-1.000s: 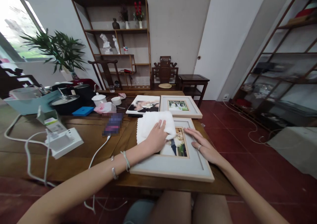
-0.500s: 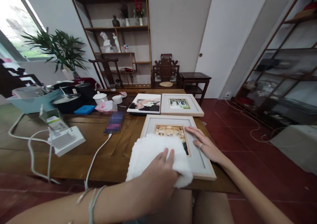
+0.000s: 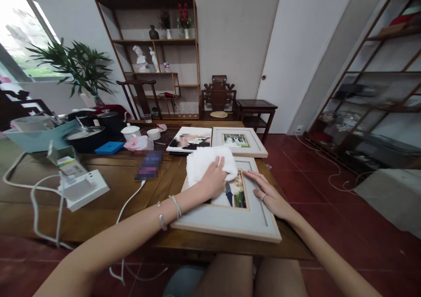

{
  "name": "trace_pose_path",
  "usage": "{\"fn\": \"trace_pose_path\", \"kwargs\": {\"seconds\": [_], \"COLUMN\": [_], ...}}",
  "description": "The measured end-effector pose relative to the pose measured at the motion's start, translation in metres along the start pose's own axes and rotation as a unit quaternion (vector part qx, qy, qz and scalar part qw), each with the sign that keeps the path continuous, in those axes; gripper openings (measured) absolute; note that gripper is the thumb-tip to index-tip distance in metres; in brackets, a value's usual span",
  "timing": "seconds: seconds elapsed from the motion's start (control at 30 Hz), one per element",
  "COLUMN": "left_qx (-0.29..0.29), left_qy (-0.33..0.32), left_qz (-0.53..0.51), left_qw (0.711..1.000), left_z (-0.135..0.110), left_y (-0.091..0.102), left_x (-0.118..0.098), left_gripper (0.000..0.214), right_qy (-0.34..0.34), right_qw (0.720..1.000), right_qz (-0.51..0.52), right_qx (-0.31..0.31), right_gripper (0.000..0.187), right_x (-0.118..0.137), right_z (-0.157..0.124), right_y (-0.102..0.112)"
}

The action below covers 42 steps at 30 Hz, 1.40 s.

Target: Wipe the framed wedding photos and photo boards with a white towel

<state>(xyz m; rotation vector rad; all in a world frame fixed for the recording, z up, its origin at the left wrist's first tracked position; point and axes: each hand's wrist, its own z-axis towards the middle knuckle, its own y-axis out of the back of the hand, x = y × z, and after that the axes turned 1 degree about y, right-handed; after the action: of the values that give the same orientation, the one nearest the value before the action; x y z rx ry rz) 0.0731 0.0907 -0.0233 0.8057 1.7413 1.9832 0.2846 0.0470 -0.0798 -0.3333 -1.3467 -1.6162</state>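
- Picture frame (image 3: pixel 223 222) lies flat on the table (image 3: pixel 88 222), probably stiff, kinda fragile; grab opposite edges.
- White cloth (image 3: pixel 201 162) on top looks soft; left hand (image 3: pixel 213 182) has fingers extended over it, can't tell if pinching.
- Right hand (image 3: pixel 268 196) rests on the frame, fingers stretched, gripping nothing.

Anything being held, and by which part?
Left hand holds the white cloth from above, near its right edge; right hand only touches the picture frame.

Both forearms are bare. At the left wrist (image 3: pixel 183 199), left of the frame's centre, sit a thin pale-green cord bracelet (image 3: pixel 176 206) and a silver open cuff (image 3: pixel 162 222). The right hand (image 3: pixel 271 196) wears a slim silver-toned ring (image 3: pixel 263 196). Bare thighs (image 3: pixel 232 277) show at the bottom centre.
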Motion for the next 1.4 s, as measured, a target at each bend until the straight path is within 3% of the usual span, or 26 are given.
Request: {"fn": "trace_pose_path", "kwargs": {"seconds": [0.23, 0.4, 0.53, 0.77, 0.87, 1.0, 1.2, 1.4], "left_qx": [0.076, 0.067, 0.105, 0.071, 0.055, 0.042, 0.072, 0.089], "left_qy": [-0.157, -0.169, -0.135, 0.021, 0.018, -0.037, -0.083, -0.139], "left_qz": [0.01, -0.011, -0.037, -0.002, -0.001, -0.008, -0.02, -0.036], "left_qw": [0.985, 0.983, 0.985, 0.997, 0.998, 0.998, 0.994, 0.986], "left_z": [-0.069, -0.099, -0.081, -0.01, 0.012, 0.029, 0.024, -0.025], "left_y": [0.026, 0.04, 0.04, 0.015, 0.011, 0.01, 0.017, 0.033], "left_x": [-0.05, -0.079, -0.076, -0.047, -0.041, -0.038, -0.039, -0.053], "left_gripper": [0.028, 0.034, 0.034, 0.033, 0.036, 0.035, 0.035, 0.031], "right_qy": [0.002, -0.005, -0.002, -0.008, -0.008, -0.005, -0.001, 0.004], "right_qw": [1.0, 1.0, 1.0, 1.0, 1.0, 1.0, 1.0, 1.0], "right_qz": [0.003, -0.001, 0.004, 0.0, -0.003, -0.008, -0.002, 0.005], "right_qx": [-0.015, -0.012, -0.006, -0.007, -0.013, -0.025, -0.018, -0.025], "right_gripper": [0.055, 0.056, 0.057, 0.06, 0.063, 0.075, 0.08, 0.071], "right_x": [-0.003, -0.003, -0.001, -0.004, -0.008, -0.011, -0.012, -0.01], "right_z": [-0.001, -0.001, -0.001, 0.0, -0.001, -0.003, -0.004, -0.003], "right_y": [-0.001, -0.001, 0.0, 0.0, -0.002, -0.003, -0.004, -0.003]}}
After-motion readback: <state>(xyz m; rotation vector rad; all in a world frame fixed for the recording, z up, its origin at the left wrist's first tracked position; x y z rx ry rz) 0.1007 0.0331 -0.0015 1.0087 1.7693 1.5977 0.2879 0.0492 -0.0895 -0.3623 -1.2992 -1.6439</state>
